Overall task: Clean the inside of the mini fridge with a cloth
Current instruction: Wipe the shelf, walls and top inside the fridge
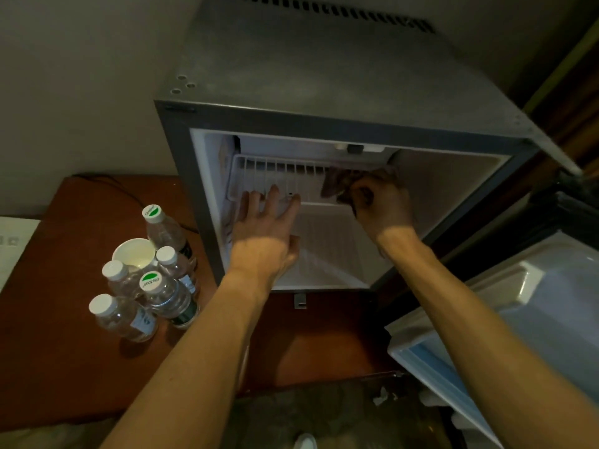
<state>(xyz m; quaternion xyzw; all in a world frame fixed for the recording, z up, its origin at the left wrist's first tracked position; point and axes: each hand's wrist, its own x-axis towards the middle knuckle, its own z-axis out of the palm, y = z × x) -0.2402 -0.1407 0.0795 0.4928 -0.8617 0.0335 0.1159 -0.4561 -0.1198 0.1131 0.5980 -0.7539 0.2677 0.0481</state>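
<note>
The grey mini fridge stands open on a wooden surface, its white inside lit. A white wire shelf sits high inside. My left hand reaches in with straight fingers, the fingertips touching the shelf's front edge. My right hand is inside at the shelf's right end and grips a dark crumpled cloth against the shelf. The fridge's white floor shows below both hands.
Several plastic water bottles and a white paper cup stand on the brown wooden top left of the fridge. The open fridge door hangs at the right. A black cable runs along the wall behind.
</note>
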